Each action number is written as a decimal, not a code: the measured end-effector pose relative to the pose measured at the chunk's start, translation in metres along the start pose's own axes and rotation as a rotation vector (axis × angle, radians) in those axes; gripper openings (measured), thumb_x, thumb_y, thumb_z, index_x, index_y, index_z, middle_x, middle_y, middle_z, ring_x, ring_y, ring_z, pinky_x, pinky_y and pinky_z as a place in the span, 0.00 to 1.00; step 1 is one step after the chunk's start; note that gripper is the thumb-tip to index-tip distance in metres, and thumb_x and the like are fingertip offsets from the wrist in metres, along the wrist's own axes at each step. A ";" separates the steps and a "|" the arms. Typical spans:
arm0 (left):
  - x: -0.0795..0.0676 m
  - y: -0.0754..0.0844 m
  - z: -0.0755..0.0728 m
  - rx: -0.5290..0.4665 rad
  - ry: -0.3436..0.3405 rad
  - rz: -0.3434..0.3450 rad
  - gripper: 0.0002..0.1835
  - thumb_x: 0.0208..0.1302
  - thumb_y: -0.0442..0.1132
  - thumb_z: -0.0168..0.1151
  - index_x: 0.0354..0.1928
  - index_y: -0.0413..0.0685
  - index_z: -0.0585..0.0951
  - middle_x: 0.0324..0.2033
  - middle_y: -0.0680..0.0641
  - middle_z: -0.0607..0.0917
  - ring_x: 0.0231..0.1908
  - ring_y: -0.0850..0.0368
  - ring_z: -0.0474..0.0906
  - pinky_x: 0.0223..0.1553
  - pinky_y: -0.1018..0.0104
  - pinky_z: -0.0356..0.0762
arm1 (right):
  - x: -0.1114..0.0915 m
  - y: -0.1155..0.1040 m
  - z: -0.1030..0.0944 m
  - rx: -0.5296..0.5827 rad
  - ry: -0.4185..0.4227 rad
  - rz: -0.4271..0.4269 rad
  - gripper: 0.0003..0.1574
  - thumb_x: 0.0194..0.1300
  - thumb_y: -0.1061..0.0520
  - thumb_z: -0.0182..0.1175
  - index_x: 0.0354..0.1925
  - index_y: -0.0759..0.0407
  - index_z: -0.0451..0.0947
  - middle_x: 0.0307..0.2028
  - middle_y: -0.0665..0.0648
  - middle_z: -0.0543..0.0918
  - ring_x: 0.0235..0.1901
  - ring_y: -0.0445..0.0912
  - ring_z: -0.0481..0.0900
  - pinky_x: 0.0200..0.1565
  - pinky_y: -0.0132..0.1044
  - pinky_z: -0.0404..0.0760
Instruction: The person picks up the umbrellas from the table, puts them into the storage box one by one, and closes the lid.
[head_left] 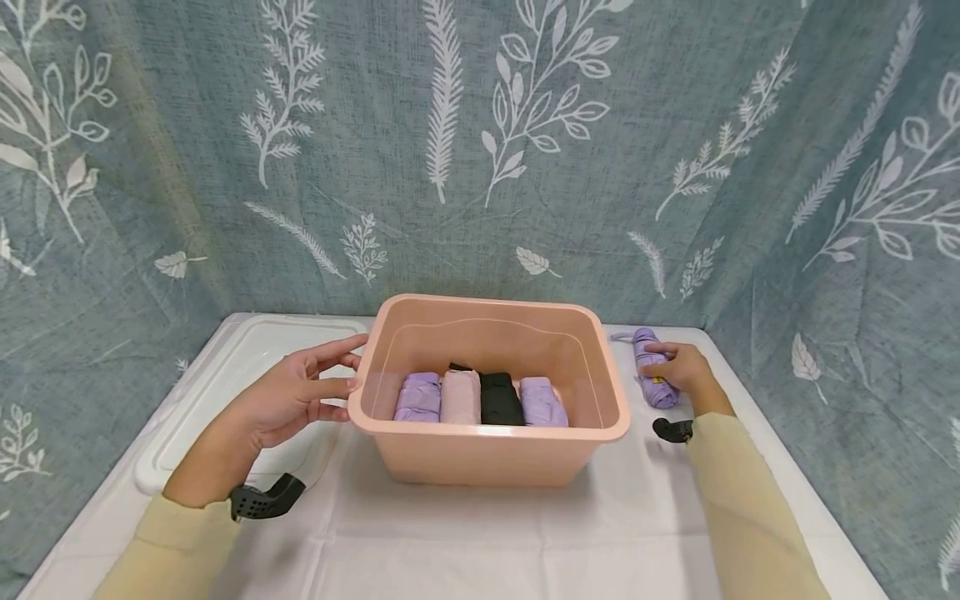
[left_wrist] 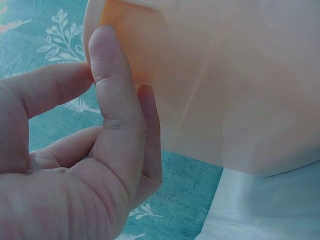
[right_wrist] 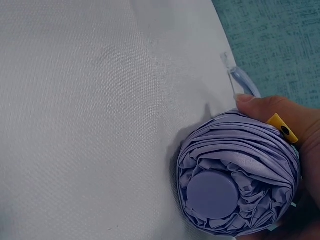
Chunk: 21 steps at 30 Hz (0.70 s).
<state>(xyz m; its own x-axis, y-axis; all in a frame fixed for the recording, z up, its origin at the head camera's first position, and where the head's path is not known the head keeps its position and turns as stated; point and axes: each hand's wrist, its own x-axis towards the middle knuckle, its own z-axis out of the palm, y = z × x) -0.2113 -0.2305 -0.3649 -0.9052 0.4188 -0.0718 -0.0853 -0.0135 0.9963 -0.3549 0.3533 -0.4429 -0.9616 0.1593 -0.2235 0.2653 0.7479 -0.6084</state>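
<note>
My right hand [head_left: 678, 371] grips a purple folded umbrella [head_left: 657, 392] lying on the table right of the bin. In the right wrist view the round end of the umbrella [right_wrist: 212, 195] faces the camera, with the thumb along one side by a yellow tag [right_wrist: 282, 128]. The other fingers are mostly hidden. At the left end of the peach plastic bin [head_left: 487, 457], my left hand [head_left: 296, 392] touches the rim with loosely extended fingers and thumb. Inside the bin stand a purple bundle [head_left: 418, 397], a pink bundle [head_left: 461, 397], a black bundle [head_left: 500, 399] and a lilac bundle [head_left: 543, 402], side by side.
A white lid [head_left: 217, 400] lies flat on the table to the left, partly under my left arm. White cloth [head_left: 450, 542] covers the table. Patterned green-blue curtains [head_left: 480, 233] close in the back and both sides.
</note>
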 end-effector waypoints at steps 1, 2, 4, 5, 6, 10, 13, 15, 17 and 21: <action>0.000 0.000 0.000 0.001 0.002 -0.001 0.40 0.72 0.30 0.61 0.81 0.45 0.55 0.56 0.46 0.71 0.38 0.61 0.85 0.39 0.64 0.89 | 0.000 0.000 0.000 0.000 0.002 0.000 0.40 0.66 0.47 0.70 0.72 0.55 0.71 0.70 0.75 0.68 0.66 0.66 0.69 0.68 0.57 0.74; -0.001 0.000 0.000 0.003 0.004 -0.002 0.40 0.72 0.30 0.61 0.81 0.45 0.56 0.56 0.46 0.71 0.37 0.61 0.85 0.39 0.64 0.89 | -0.001 0.000 0.001 0.003 0.003 0.000 0.40 0.66 0.47 0.70 0.72 0.55 0.71 0.70 0.75 0.68 0.66 0.66 0.69 0.68 0.58 0.74; -0.001 0.000 0.000 0.005 0.005 -0.006 0.40 0.72 0.30 0.61 0.81 0.46 0.56 0.56 0.46 0.71 0.38 0.61 0.85 0.40 0.64 0.89 | -0.002 0.000 0.001 -0.002 0.005 -0.004 0.40 0.66 0.47 0.70 0.72 0.55 0.71 0.70 0.75 0.67 0.66 0.66 0.69 0.68 0.58 0.73; -0.001 0.000 0.000 0.005 0.005 -0.009 0.40 0.72 0.30 0.61 0.81 0.46 0.56 0.56 0.46 0.71 0.38 0.61 0.85 0.40 0.63 0.89 | -0.003 0.000 0.001 0.000 0.006 -0.005 0.40 0.66 0.48 0.70 0.72 0.56 0.71 0.70 0.75 0.67 0.66 0.66 0.69 0.68 0.58 0.73; -0.002 0.000 0.001 0.006 0.005 -0.012 0.40 0.72 0.30 0.61 0.81 0.46 0.56 0.57 0.46 0.71 0.38 0.61 0.85 0.40 0.63 0.89 | -0.004 0.000 0.001 0.003 0.004 -0.003 0.40 0.66 0.48 0.70 0.72 0.56 0.71 0.71 0.75 0.67 0.67 0.66 0.69 0.68 0.58 0.73; -0.001 0.000 0.002 0.012 0.002 -0.022 0.40 0.72 0.31 0.62 0.81 0.46 0.57 0.58 0.46 0.70 0.38 0.60 0.85 0.40 0.63 0.89 | -0.007 0.003 0.001 0.010 -0.001 -0.019 0.41 0.65 0.50 0.70 0.72 0.58 0.70 0.71 0.77 0.66 0.67 0.67 0.69 0.68 0.57 0.73; -0.001 0.001 0.002 0.017 0.006 -0.024 0.40 0.71 0.31 0.62 0.81 0.46 0.57 0.58 0.45 0.70 0.38 0.60 0.85 0.40 0.63 0.89 | -0.007 0.005 0.001 0.021 -0.004 -0.034 0.41 0.65 0.51 0.70 0.72 0.59 0.70 0.71 0.77 0.65 0.69 0.68 0.67 0.69 0.58 0.71; -0.001 0.001 0.002 0.018 0.008 -0.027 0.40 0.71 0.31 0.62 0.81 0.46 0.58 0.59 0.45 0.70 0.38 0.60 0.85 0.40 0.63 0.89 | -0.007 0.004 0.002 0.030 -0.007 -0.038 0.41 0.65 0.52 0.70 0.72 0.59 0.70 0.71 0.78 0.64 0.69 0.68 0.67 0.70 0.58 0.71; -0.001 0.001 0.002 0.015 0.008 -0.029 0.40 0.71 0.31 0.63 0.81 0.47 0.58 0.59 0.45 0.69 0.38 0.60 0.85 0.40 0.63 0.89 | -0.006 0.004 0.001 0.033 -0.008 -0.032 0.41 0.65 0.52 0.70 0.72 0.58 0.70 0.71 0.77 0.64 0.68 0.68 0.67 0.69 0.58 0.72; -0.001 0.001 0.001 0.008 0.010 -0.020 0.40 0.71 0.30 0.62 0.81 0.46 0.57 0.58 0.46 0.70 0.37 0.61 0.85 0.39 0.64 0.89 | -0.004 0.002 0.001 0.023 -0.006 -0.023 0.41 0.66 0.50 0.70 0.73 0.56 0.69 0.71 0.77 0.65 0.67 0.67 0.68 0.68 0.57 0.73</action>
<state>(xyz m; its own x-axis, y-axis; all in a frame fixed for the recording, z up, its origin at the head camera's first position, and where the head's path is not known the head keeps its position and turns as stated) -0.2105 -0.2299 -0.3635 -0.9074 0.4100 -0.0921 -0.1001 0.0019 0.9950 -0.3503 0.3537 -0.4436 -0.9672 0.1383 -0.2132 0.2444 0.7363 -0.6309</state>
